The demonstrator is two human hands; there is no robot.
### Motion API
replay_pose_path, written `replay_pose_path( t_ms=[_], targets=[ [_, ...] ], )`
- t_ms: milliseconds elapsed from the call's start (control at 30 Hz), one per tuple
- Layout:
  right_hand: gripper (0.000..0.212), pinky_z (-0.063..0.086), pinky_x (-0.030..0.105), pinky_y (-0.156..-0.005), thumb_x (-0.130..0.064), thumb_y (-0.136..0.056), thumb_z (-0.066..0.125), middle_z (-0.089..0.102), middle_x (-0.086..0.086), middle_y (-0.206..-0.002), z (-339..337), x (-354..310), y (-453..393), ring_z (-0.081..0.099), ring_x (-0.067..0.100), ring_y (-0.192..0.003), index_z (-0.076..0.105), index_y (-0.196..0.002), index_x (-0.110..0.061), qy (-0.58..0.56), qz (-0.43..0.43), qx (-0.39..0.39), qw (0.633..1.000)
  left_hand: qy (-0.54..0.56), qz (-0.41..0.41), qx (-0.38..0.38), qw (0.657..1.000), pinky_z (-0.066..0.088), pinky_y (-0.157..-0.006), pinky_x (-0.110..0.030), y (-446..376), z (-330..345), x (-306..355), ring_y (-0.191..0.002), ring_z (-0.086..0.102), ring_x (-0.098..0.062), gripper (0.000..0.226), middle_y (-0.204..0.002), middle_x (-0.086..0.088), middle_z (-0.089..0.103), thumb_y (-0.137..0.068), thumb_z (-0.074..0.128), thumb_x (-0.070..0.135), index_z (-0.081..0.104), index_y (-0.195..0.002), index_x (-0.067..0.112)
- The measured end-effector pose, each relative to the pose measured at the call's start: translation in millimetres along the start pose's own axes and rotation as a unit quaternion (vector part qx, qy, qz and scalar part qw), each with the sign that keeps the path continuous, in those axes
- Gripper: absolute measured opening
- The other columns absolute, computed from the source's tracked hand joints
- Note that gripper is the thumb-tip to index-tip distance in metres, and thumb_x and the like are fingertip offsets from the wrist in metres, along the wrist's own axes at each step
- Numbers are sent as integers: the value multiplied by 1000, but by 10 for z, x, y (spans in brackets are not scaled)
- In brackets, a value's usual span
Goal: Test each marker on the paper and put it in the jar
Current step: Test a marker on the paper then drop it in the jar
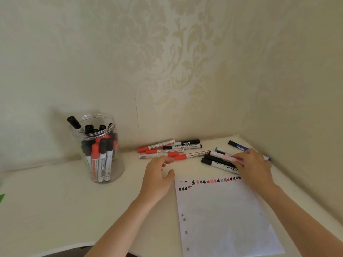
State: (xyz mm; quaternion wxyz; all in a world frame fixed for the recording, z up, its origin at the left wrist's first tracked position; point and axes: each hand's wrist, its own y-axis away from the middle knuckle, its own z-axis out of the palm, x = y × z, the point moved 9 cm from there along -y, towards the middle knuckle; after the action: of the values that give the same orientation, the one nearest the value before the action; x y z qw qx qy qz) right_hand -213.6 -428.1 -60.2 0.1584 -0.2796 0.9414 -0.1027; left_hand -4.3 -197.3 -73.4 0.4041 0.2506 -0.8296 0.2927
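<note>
A clear plastic jar (96,145) stands at the left of the table, holding several black and red markers. A sheet of paper (222,216) lies at the right front, with rows of red and black test marks along its top edge. Loose red and black markers (167,151) lie in a pile behind it. My right hand (254,166) rests on a group of black and pink markers (219,160), its fingers closing around a pink-barrelled one. My left hand (157,179) hovers open over the table, just in front of a red marker (191,155).
A wallpapered wall runs close behind the table and along its right side. A blue marker (239,145) lies near the right wall. A green scrap (1,197) shows at the far left edge. The table's front edge curves at the bottom left.
</note>
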Motion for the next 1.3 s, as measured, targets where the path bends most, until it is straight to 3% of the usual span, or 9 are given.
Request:
replay_pose_path(
  t_ms=[133,233,367,567,800,933,1067,1167,1300],
  targets=[
    [29,36,42,-90,-30,-95,63,59,3,-118,24,38,-18,50,28,-116,69,-123,-25,-4,11,-1,1000,-99,35,32,994,32,-93,-23,-138,-55,-24,-111,41,-15,34,-115,6,52,-83,63,3,62,-113,21],
    [33,36,44,-90,-24,-89,70,59,6,-120,-41,-66,25,51,31,-115,70,-123,-22,-32,-9,27,999,-198,76,66,975,43,-91,-38,-304,-138,-52,-108,47,-30,39,-113,-6,55,-75,64,-4,65,-110,13],
    [31,40,45,-82,-13,-78,80,62,7,-109,-62,-385,162,57,34,-104,74,-109,-19,-51,-86,71,992,-290,56,73,953,43,-83,-43,-469,-221,-209,-99,54,-35,37,-107,-8,59,-75,64,-2,65,-109,12],
    [28,44,43,-79,-12,-77,82,62,6,-103,81,-553,286,60,30,-95,76,-103,-18,-48,-125,68,989,-310,13,54,949,36,-83,-41,-505,-277,-334,-103,50,-31,33,-113,-6,55,-86,69,20,61,-118,16],
    [26,53,42,-75,-7,-75,81,63,3,-94,75,-785,444,64,29,-86,76,-99,-16,-113,-163,83,977,-332,47,22,942,36,-82,-40,-449,-300,-313,-104,48,-30,30,-111,-8,52,-90,64,16,61,-120,15],
    [24,55,37,-73,-12,-84,74,60,-5,-96,55,-899,540,61,14,-81,74,-107,-19,-176,-163,51,969,-370,68,-6,927,43,-87,-40,-385,-322,-278,-108,43,-31,31,-114,-12,51,-93,53,5,59,-123,9],
    [53,54,30,-68,-20,-91,67,59,-14,-84,44,-1128,671,56,6,-62,52,-139,-35,-234,-179,-23,955,-301,55,48,951,38,-78,-33,-195,-542,-39,-101,47,-29,24,-108,-13,52,-100,49,20,60,-117,6],
    [70,52,26,-66,-23,-92,65,59,-15,-82,52,-1421,795,56,7,-62,33,-148,-51,-256,-219,-48,940,-194,71,35,978,33,-72,-26,24,-462,266,-93,53,-23,19,-100,-5,57,-98,54,22,63,-112,12],
    [60,53,32,-62,-16,-90,67,57,-13,-95,-15,-1600,892,54,10,-63,48,-143,-39,-256,-246,24,935,5,2,10,1000,48,-69,-26,320,-294,418,-74,61,-6,11,-77,11,66,-92,62,29,67,-87,21]
  ],
)
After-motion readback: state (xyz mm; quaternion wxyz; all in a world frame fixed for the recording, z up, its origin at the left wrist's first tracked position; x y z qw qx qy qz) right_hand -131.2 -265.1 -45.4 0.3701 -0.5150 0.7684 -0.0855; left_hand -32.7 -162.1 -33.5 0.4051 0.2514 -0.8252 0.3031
